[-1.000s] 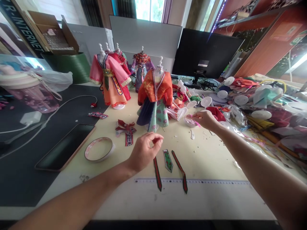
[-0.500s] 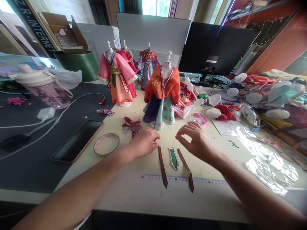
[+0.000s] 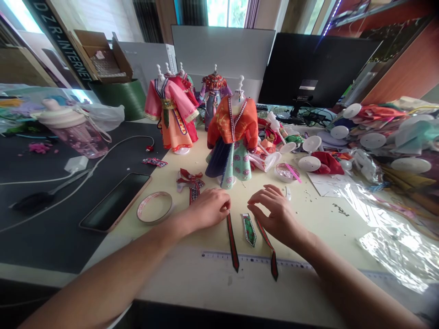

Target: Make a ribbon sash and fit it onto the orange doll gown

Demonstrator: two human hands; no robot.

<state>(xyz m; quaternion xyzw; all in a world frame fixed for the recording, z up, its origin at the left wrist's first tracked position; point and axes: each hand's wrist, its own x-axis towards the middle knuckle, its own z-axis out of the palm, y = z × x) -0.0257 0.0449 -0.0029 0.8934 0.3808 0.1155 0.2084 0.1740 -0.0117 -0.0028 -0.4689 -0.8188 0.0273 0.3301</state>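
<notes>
Both hands low at centre frame. My left hand [image 3: 209, 209] has its fingers curled together, pinching down on the top end of the left red ribbon strip [image 3: 232, 241] — its long axis runs from the fingertips toward the bottom of the frame, across the ruler [image 3: 308, 265]. My right hand [image 3: 276, 214] sits loosely spread over the head of the right red strip [image 3: 267, 244], gripping nothing I can see. The green beaded strip [image 3: 248, 229] lies between them — right hand slightly nearer.
</notes>
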